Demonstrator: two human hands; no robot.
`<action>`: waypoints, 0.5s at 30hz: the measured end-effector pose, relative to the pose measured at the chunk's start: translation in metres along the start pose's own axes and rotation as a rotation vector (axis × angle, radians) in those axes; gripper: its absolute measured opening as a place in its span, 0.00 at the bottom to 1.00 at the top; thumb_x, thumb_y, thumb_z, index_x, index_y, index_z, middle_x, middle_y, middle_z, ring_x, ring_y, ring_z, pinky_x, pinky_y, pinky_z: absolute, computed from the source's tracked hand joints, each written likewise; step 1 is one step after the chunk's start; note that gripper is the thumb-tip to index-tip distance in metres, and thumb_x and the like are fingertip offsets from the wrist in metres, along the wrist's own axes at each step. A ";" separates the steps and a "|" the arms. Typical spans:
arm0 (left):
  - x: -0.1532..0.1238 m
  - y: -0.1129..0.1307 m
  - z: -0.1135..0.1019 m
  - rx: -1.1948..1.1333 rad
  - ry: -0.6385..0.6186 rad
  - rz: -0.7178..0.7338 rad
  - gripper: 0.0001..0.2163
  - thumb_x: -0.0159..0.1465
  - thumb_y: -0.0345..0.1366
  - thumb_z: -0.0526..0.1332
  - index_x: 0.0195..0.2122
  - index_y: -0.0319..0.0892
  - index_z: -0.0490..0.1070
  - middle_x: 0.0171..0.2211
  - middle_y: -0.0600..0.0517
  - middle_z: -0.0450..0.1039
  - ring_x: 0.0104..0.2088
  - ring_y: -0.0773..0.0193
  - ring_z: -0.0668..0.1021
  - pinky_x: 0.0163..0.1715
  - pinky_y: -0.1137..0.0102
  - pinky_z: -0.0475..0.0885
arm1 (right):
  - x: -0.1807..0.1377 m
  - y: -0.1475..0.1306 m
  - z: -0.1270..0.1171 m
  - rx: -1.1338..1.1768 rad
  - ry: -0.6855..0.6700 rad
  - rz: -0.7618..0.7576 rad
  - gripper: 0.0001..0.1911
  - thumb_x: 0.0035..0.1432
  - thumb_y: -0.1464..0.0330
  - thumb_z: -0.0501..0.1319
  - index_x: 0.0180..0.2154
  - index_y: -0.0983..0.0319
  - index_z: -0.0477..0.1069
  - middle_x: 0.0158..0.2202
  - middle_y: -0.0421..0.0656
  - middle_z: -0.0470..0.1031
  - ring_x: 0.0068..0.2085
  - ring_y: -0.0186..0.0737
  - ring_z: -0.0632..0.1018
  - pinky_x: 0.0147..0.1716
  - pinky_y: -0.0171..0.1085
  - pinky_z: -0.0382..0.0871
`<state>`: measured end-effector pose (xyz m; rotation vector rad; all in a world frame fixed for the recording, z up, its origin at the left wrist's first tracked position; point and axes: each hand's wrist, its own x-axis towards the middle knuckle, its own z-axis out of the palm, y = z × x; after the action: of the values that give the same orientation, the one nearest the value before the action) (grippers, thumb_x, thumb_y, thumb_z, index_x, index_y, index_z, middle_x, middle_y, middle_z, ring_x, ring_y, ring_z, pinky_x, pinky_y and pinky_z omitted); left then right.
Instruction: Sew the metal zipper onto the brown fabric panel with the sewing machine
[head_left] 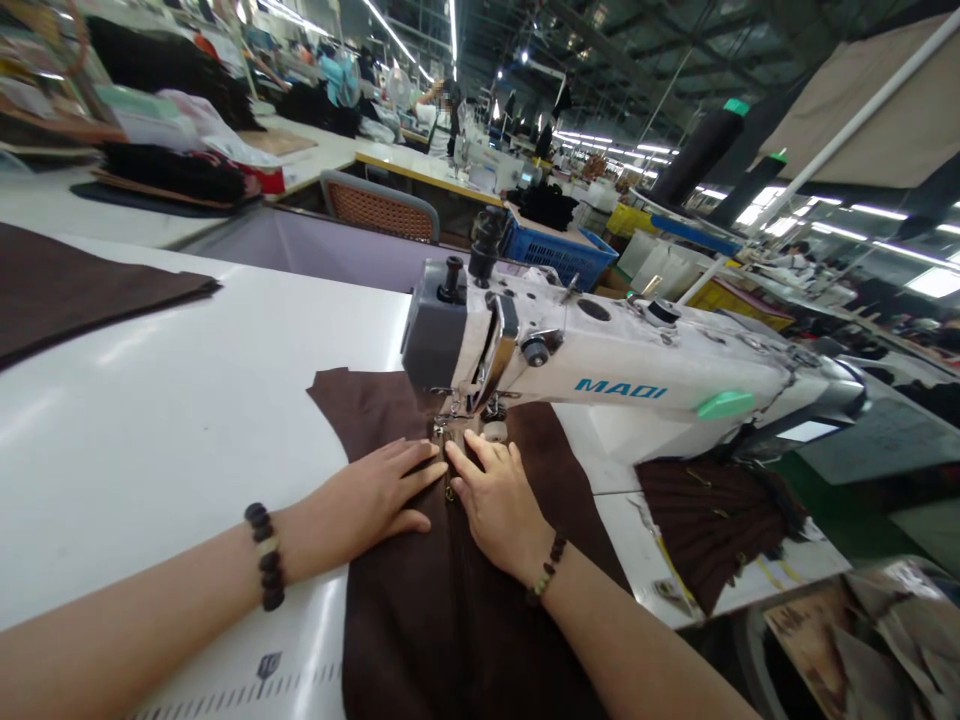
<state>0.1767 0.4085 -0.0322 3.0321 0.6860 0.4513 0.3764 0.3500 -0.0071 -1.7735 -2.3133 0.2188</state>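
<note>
Hands flat on brown fabric at the sewing machine

Left hand [375, 495] and right hand [495, 500], fingers spread, press brown fabric [450, 620]; beyond them a blue crate [559, 255], contents unclear, white table [150, 420].

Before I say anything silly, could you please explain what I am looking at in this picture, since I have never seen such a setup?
The picture comes from a camera worn on a person's head, looking forward and down, so the two bare arms reaching in are that person's own. The white machine is an industrial sewing machine standing on a white table. A piece of dark brown fabric lies on the table and runs under the needle area. The left hand and the right hand both rest flat on the fabric, side by side just in front of the needle, pressing on it rather than gripping anything. Each wrist wears a beaded bracelet. Another brown piece lies at the far left, and a darker bundle sits to the right below the machine. Behind are more worktables in a large hall.
</note>
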 end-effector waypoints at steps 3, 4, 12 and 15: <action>-0.001 0.000 -0.001 -0.023 -0.001 0.014 0.24 0.64 0.49 0.57 0.57 0.40 0.65 0.56 0.40 0.67 0.56 0.49 0.70 0.57 0.52 0.67 | -0.001 -0.003 0.001 0.013 -0.014 0.017 0.22 0.67 0.67 0.48 0.61 0.58 0.60 0.61 0.48 0.61 0.60 0.50 0.61 0.60 0.58 0.52; -0.002 0.000 -0.001 -0.031 -0.003 0.020 0.23 0.65 0.48 0.57 0.57 0.41 0.65 0.56 0.40 0.66 0.57 0.49 0.69 0.57 0.52 0.67 | 0.000 -0.004 0.000 0.015 -0.019 0.021 0.22 0.67 0.67 0.48 0.61 0.58 0.60 0.61 0.48 0.60 0.60 0.50 0.61 0.60 0.58 0.52; -0.004 -0.006 0.003 -0.083 0.002 0.053 0.22 0.65 0.47 0.58 0.57 0.42 0.65 0.58 0.41 0.65 0.59 0.51 0.68 0.59 0.53 0.64 | 0.002 -0.009 -0.003 0.005 -0.052 0.045 0.22 0.67 0.68 0.47 0.61 0.58 0.60 0.62 0.48 0.59 0.61 0.51 0.61 0.60 0.58 0.51; -0.005 -0.008 0.004 -0.092 -0.002 0.055 0.22 0.64 0.47 0.58 0.57 0.43 0.65 0.58 0.42 0.65 0.59 0.51 0.67 0.60 0.53 0.63 | 0.002 -0.010 -0.003 0.004 -0.059 0.055 0.22 0.67 0.67 0.47 0.61 0.58 0.60 0.62 0.48 0.60 0.60 0.51 0.61 0.60 0.58 0.52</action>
<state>0.1702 0.4136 -0.0375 2.9711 0.5661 0.4672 0.3671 0.3487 -0.0015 -1.8544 -2.3042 0.2882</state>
